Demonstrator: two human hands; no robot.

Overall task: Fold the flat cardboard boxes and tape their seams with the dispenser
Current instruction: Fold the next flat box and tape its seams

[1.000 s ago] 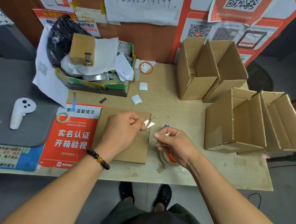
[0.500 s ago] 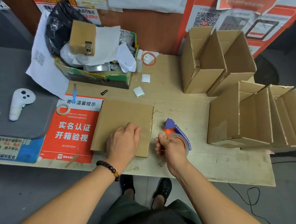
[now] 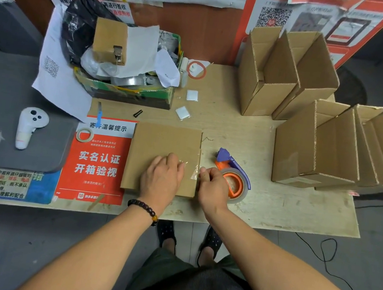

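A flat cardboard box point(image 3: 164, 141) lies on the table in front of me. My left hand point(image 3: 160, 177) rests palm-down on its near right part, fingers spread over a strip of clear tape point(image 3: 193, 171) that wraps the box's right edge. My right hand point(image 3: 212, 187) is curled at that edge, thumb and fingertips pinching the tape. The purple and orange tape dispenser point(image 3: 235, 175) lies on the table just behind my right hand, touching it. Two folded open boxes point(image 3: 266, 86) stand at the back right, and several more point(image 3: 307, 148) lean together at the right.
A green carton point(image 3: 129, 93) stuffed with paper and a black bag sits at the back left. A white controller point(image 3: 29, 126) lies on a grey mat point(image 3: 2, 95). A small tape roll point(image 3: 84, 135) and a blue cutter point(image 3: 99, 114) lie near the red notice point(image 3: 97, 164).
Both hands came down from holding a tape piece above the box. My left hand now lies flat on the cardboard and my right hand sits at its right edge beside the dispenser.
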